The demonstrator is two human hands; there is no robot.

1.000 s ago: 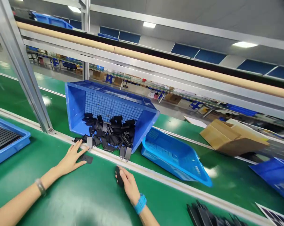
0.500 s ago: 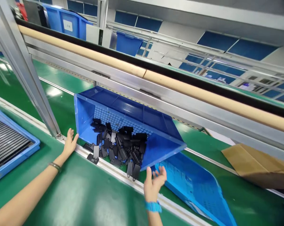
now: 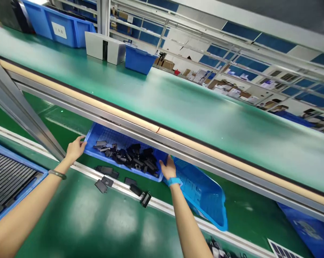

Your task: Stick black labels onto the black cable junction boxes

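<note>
Beneath the shelf edge, a blue plastic bin (image 3: 91,139) sits low with a heap of black flat parts (image 3: 135,156) inside. My left hand (image 3: 75,148) grips its left end, thumb and fingers at the rim. At the opposite end my right hand (image 3: 168,167) holds the right wall, with part of its fingers hidden behind it. Several loose black parts (image 3: 145,199) lie in front of the bin, on and around the white rail (image 3: 162,205). A lighter blue basket (image 3: 207,195) stands just right of my right hand.
A blue tray (image 3: 40,177) with black slats is at the left, beside a metal post (image 3: 30,114). Above the bin runs a green shelf (image 3: 191,107) with a padded edge, carrying blue bins (image 3: 139,60) and a grey box (image 3: 94,44). More parts (image 3: 218,249) show at the bottom right.
The bin has gone from tipped toward me to nearly level, and several parts now lie outside it. Both hands have closed on its ends. My view has tilted up.
</note>
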